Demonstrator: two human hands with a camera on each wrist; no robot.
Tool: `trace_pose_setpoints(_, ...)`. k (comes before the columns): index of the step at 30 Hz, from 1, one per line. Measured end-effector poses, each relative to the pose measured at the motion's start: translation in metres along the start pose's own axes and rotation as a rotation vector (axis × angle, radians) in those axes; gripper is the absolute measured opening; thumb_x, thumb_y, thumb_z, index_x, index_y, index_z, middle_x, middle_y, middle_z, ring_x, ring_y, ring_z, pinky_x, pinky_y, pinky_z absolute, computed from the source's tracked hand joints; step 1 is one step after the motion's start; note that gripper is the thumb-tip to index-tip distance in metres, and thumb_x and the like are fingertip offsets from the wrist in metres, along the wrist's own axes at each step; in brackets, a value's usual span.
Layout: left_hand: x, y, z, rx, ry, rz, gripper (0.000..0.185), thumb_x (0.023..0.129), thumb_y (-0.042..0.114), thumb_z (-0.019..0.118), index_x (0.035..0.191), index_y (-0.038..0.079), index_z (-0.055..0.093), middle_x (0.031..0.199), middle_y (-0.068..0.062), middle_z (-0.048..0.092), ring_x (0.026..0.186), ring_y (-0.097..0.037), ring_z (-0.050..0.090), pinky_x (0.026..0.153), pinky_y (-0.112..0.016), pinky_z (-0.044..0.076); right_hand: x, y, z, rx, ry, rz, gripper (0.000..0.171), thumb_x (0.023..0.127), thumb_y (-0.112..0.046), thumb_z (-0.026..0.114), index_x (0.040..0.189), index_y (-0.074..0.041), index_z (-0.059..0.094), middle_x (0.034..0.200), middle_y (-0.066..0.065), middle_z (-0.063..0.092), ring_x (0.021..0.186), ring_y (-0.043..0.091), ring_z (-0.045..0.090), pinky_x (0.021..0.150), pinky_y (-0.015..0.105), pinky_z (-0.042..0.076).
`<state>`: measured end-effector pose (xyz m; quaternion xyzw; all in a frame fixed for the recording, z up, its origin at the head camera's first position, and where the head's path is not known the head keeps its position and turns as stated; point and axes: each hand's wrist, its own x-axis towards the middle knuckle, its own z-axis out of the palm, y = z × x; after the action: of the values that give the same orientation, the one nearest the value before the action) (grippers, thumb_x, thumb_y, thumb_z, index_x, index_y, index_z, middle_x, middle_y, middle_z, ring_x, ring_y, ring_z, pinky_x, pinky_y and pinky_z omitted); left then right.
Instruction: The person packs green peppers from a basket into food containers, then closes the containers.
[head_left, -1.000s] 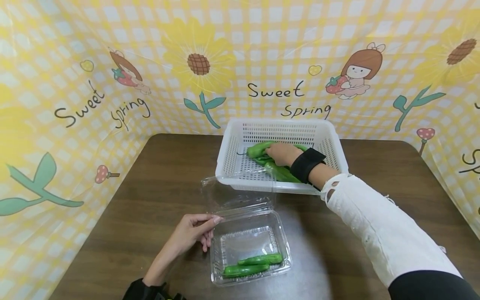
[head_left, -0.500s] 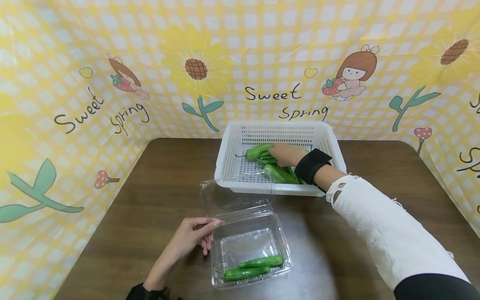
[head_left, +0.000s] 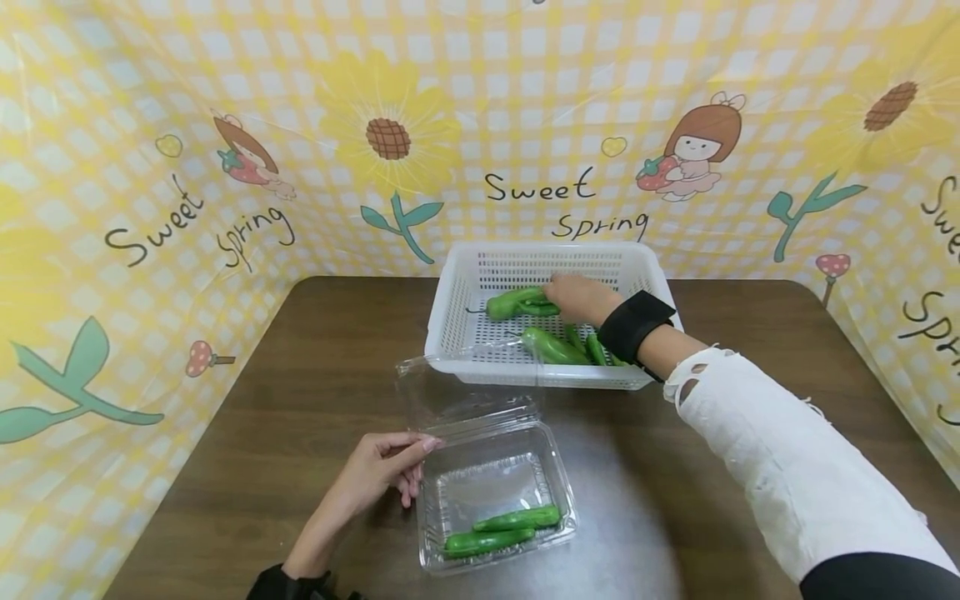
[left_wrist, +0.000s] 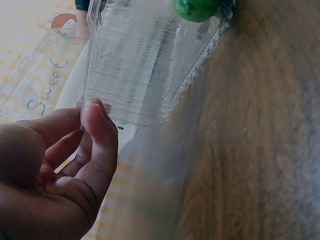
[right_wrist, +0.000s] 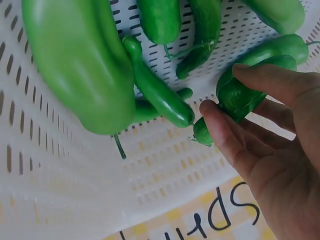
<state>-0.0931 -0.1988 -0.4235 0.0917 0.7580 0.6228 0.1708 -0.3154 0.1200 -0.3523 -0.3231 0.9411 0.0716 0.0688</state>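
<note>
In the white basket [head_left: 457, 325], the right hand [head_left: 573, 297] pinches a green pepper [head_left: 516, 303] to lift it, while the left hand [head_left: 382, 471] pinches the clear clamshell box [head_left: 495, 492] by its rim, steadying it on the table [head_left: 322, 375].

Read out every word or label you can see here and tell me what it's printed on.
"Sweet Spring" on the yellow checked backdrop, behind the white basket.
"Sweet Spring" on the same backdrop, left side.
Partial letters at the backdrop's right edge, cut off, not readable.
"Sweet" in part, blurred, in the left wrist view.
"Sprin" in part, in the right wrist view.
No print shows on the clear clamshell box, the basket or the green peppers.
</note>
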Motion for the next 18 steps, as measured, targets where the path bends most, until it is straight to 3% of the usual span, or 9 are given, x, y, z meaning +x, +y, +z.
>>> trace_pose_setpoints(8, 0.002, -0.002, -0.001, 0.01, 0.003, 0.001, 0.035, 0.101, 0.019, 0.059, 0.122, -0.008, 0.065, 0.068, -0.007, 0.058, 0.052, -0.01, 0.06, 0.045, -0.034, 0.058, -0.009, 0.007, -0.011, 0.062, 0.002, 0.041, 0.041, 0.092, -0.006, 0.065, 0.132, -0.001, 0.056, 0.128, 0.021, 0.059, 0.115, 0.035, 0.059, 0.101, 0.048, 0.051)
trace_pose_setpoints(18, 0.001, -0.003, -0.001, 0.018, 0.002, 0.002, 0.035, 0.101, 0.02, 0.059, 0.121, -0.007, 0.066, 0.068, -0.007, 0.058, 0.051, -0.011, 0.06, 0.046, -0.034, 0.058, -0.033, 0.008, -0.023, 0.083, 0.078, -0.014, 0.037, 0.091, -0.009, 0.07, 0.123, 0.003, 0.058, 0.114, 0.023, 0.061, 0.102, 0.035, 0.061, 0.088, 0.047, 0.054)
